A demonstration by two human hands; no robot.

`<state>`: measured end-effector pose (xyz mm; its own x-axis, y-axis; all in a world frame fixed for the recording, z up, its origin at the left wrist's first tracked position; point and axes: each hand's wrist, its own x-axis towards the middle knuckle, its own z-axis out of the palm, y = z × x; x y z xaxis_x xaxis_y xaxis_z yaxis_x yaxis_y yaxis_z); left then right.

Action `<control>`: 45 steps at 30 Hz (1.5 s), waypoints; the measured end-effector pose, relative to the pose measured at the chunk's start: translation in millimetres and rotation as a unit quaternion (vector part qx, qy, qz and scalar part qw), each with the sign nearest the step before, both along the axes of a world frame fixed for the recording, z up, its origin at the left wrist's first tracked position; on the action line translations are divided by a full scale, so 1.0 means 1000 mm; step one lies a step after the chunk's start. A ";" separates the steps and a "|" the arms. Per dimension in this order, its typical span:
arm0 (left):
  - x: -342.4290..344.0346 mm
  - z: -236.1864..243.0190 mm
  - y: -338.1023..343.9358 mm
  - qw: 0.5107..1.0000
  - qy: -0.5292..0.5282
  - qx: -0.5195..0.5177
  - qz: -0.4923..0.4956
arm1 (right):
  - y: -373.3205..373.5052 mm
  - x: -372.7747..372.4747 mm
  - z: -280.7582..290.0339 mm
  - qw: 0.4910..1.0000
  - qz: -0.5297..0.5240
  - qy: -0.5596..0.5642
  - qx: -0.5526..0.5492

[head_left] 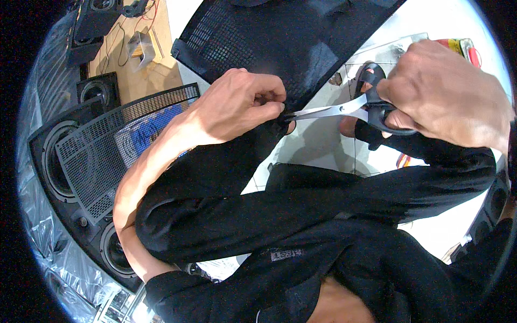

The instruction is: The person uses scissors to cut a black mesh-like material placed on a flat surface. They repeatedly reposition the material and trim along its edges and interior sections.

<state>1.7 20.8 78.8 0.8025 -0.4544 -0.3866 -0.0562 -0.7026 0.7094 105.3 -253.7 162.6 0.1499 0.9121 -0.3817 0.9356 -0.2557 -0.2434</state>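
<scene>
In the head view, the right hand is curled tight through the handles of the scissors; the left hand is pinched nearly closed, apparently on black cloth. The scissors lie between them, long axis nearly crosswise, tips left: best hold fabric taut, fingertips clear.

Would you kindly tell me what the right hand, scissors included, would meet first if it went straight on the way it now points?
Most likely the cloth by the fingertips of the left hand: the scissors in the right hand point there, though depth at their tips is unclear.
</scene>
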 end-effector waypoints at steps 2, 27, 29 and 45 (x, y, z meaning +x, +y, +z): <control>-0.003 -0.002 0.002 1.000 -0.012 -0.009 -0.005 | 0.022 -0.004 0.008 0.998 -0.007 -0.040 -0.057; -0.006 0.004 -0.003 0.999 -0.038 0.005 -0.029 | 0.060 -0.008 -0.002 0.986 0.043 -0.128 -0.103; -0.007 0.002 -0.001 0.999 -0.038 0.008 -0.029 | 0.058 -0.010 -0.007 0.984 0.051 -0.158 -0.061; -0.005 0.004 0.003 0.997 -0.046 0.020 -0.058 | 0.018 0.012 -0.037 0.985 0.101 -0.095 0.107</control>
